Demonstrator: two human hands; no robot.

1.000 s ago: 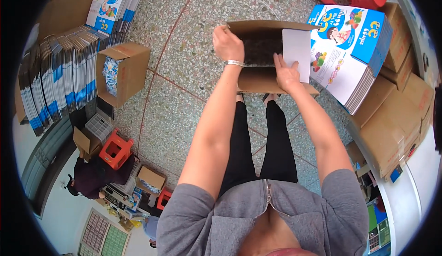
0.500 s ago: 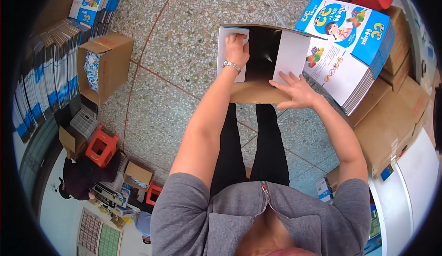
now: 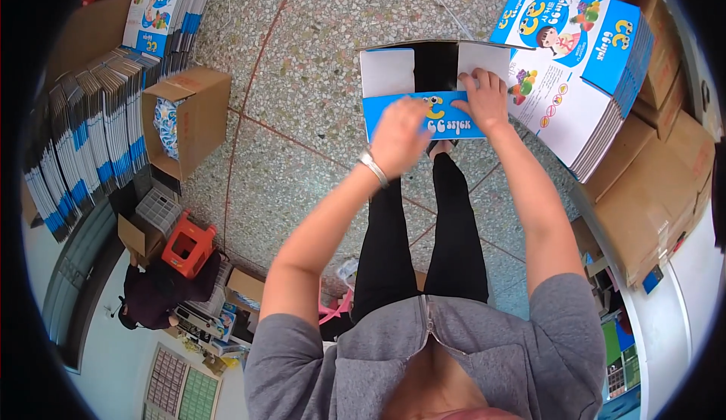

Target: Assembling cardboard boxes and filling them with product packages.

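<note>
In front of my legs is a carton with white side flaps (image 3: 387, 71) folded inward and a dark opening between them. Its near flap (image 3: 383, 110), blue and printed, lies folded over the near part of the opening. My right hand (image 3: 486, 104) rests where the right white flap meets the blue one, fingers spread on the white and thumb on the blue. Over the middle of the blue flap is my left hand (image 3: 399, 144), a silver bracelet on its wrist. Motion smears its fingers, so I cannot make out whether they touch the flap.
On the right, a stack of flat printed cartons (image 3: 567, 80) lies beside brown boxes (image 3: 643, 185). Flattened cartons (image 3: 98, 117) stand in rows on the left, next to an open brown box (image 3: 189, 121) of patterned packets. A red stool (image 3: 184, 246) and a person (image 3: 155, 295) are lower left.
The near flap has folded over the opening, its blue side now up. My left hand has left the left white flap and moved nearer; my right hand has shifted slightly farther away.
</note>
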